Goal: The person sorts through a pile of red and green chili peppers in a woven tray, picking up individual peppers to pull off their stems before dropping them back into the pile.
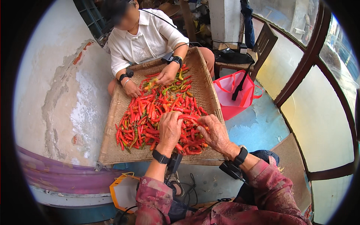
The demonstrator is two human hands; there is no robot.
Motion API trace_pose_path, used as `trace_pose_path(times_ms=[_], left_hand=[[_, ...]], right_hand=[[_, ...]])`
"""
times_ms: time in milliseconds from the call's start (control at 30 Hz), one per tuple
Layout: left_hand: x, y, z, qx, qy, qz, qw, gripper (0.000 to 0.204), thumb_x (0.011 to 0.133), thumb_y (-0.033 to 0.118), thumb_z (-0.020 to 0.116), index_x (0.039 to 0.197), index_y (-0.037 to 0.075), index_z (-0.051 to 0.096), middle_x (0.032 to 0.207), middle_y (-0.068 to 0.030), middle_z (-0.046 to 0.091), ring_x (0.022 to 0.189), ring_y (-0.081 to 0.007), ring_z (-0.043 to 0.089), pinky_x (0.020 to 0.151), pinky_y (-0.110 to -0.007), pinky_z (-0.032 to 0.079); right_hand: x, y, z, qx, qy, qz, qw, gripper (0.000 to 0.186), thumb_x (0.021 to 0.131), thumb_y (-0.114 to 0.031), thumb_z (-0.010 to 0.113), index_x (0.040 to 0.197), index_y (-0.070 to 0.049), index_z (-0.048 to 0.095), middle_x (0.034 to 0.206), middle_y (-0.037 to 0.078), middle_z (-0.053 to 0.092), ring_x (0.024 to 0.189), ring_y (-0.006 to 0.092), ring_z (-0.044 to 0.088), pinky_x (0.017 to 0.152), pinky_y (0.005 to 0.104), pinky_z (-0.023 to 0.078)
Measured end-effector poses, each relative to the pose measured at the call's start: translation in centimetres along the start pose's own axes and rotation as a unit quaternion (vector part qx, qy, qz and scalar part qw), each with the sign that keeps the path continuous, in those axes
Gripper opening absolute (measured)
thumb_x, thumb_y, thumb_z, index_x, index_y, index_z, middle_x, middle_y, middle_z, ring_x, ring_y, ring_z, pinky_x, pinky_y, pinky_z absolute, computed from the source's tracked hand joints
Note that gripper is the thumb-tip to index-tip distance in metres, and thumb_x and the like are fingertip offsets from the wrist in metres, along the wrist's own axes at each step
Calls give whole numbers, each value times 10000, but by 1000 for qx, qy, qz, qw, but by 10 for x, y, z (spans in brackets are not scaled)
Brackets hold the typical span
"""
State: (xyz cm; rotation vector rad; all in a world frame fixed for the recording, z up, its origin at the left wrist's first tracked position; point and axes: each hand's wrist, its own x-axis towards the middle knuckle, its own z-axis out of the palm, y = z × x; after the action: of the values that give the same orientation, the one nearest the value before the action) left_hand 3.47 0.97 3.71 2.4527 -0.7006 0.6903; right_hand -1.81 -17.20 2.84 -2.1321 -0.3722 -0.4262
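A woven rectangular tray (206, 71) holds a heap of red chilies (146, 122), with some green and yellow ones (173, 88) toward the far side. Over the near part of the heap, my left hand (170, 129) has its fingers closed on a long red chili (190, 117). My right hand (214, 133) grips the same chili at its other end, to the right.
A person in a white shirt (135, 45) sits opposite, both hands among the chilies. A peeling wall (60, 105) is left. A wooden chair (262, 45), pink bag (232, 105) and framed panes (315, 112) are right. An orange-edged bag (122, 191) sits below the tray.
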Motion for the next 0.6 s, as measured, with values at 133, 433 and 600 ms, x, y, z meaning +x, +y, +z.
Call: trace_pose_path(times_ms=[133,433,600], left_hand=[[-8,27,-8,-101,-7,0,995,195,762,16,637,942,23,562,842,-138,571,757,-308,551,662,-382,453],[-26,42,-10,-206,-28,-31,978,167,854,23,556,1010,5,499,923,-165,601,814,-346,604,653,-377,486],[-24,34,-13,-157,-14,-78,984,110,868,77,550,957,26,509,840,-162,597,751,-344,605,632,-396,480]], right_hand=[[6,-3,2,-52,49,-95,993,384,770,-89,632,1133,-38,518,958,147,549,882,327,507,775,409,420],[-2,2,10,-97,-44,-102,989,315,806,-113,580,1100,-44,489,846,146,598,764,318,593,634,403,465],[-1,-4,10,-107,-74,-30,991,148,862,-154,557,909,-42,473,642,192,563,597,378,580,520,466,449]])
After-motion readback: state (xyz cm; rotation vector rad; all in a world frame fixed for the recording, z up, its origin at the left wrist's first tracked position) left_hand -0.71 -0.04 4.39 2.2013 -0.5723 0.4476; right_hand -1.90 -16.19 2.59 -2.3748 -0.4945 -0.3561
